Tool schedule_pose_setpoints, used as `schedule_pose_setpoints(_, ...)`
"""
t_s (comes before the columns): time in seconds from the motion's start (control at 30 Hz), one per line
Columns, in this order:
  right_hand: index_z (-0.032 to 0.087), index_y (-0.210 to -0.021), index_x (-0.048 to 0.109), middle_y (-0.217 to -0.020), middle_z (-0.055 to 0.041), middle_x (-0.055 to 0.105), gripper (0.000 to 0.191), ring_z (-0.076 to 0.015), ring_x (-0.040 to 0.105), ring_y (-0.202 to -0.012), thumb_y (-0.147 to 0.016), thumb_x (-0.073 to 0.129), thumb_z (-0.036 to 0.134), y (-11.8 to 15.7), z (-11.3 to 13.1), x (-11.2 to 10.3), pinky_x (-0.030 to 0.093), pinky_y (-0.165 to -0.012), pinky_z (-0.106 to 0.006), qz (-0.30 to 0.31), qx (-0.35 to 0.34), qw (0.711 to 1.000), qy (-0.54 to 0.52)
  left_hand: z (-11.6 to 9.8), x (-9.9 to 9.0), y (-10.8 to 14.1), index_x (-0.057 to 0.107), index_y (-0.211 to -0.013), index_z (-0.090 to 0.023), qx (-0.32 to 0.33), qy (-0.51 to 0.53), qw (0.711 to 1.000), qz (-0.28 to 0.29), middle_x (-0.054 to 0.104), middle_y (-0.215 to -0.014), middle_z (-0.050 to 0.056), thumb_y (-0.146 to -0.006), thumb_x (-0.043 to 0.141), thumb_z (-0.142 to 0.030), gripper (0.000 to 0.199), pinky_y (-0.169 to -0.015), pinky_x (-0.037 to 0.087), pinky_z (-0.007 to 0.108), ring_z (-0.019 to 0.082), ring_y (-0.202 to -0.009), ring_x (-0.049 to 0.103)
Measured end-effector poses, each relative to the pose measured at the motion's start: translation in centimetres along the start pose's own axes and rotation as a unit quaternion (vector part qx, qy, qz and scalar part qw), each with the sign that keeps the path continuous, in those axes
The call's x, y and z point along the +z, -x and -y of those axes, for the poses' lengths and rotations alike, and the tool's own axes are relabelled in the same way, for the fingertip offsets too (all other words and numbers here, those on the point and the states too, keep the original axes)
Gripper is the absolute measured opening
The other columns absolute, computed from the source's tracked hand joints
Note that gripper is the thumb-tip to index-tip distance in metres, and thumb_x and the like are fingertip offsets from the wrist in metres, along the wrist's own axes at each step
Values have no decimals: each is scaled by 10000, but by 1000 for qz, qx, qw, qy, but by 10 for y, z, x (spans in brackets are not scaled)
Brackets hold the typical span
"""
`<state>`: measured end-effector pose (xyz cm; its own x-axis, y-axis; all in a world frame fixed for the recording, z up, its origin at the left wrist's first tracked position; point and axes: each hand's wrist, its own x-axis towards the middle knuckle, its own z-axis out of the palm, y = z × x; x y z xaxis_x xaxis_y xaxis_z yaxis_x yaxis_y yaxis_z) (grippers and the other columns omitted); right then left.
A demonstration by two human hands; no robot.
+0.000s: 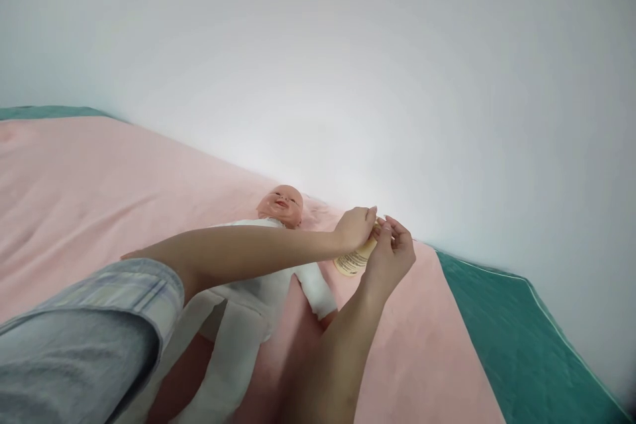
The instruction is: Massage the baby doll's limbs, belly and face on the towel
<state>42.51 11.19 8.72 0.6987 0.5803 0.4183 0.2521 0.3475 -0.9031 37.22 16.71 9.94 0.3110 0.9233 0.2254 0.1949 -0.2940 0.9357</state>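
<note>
A pale yellow bottle (351, 264) with printed lines of text leans over the pink sheet, its upper part mostly covered by my hands. My left hand (356, 228) reaches across from the left and is closed around the upper side of the bottle. At the bottle's top end, my right hand (394, 246) is closed, thumb and bent fingers pinched together. What exactly sits between those fingertips is partly hidden. A baby doll (281, 204) in a white suit lies on its back to the left of the bottle, its middle crossed by my left forearm.
The pink sheet (99, 179) covers most of the bed. Green bedding (501, 324) shows at the right and at the far left edge. A plain white wall (318, 66) rises directly behind the doll and the bottle.
</note>
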Motion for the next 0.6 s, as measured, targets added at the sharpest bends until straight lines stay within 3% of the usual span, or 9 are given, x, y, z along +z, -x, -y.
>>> schedule_pose_setpoints(0.2,155,-993,658,-963,-81,709,276,-174,678,-809,-814,544,332,-1,2,2,553,-774,-319,-5,11,1000,2,4,4,-3,487,-500,-169,-74,144,987,4,484,-453,9,-956,392,-302,484,-529,339,274,131,-464,460)
schedule_pose_setpoints(0.4,178,-1003,680,-1045,-77,706,265,-193,651,-976,-834,535,322,8,30,-3,509,-876,-334,25,-5,998,65,5,-13,12,316,-534,-210,-151,246,956,-53,393,-458,-29,-960,248,-214,431,-463,334,242,85,-391,376)
schedule_pose_setpoints(0.47,185,-1029,674,-1109,-78,692,287,-202,633,-1052,-862,509,351,20,41,4,501,-902,-344,62,-9,998,27,8,-29,26,348,-557,-199,-145,267,950,-67,426,-492,-25,-951,308,-247,399,-480,361,228,79,-424,407)
schedule_pose_setpoints(0.6,199,-1217,605,-1301,-85,605,434,-220,528,-1251,-941,381,447,58,49,41,455,-1010,-405,243,2,969,-40,24,-68,64,608,-812,-145,-57,275,956,-81,641,-747,55,-892,494,-377,271,-671,514,280,151,-692,627)
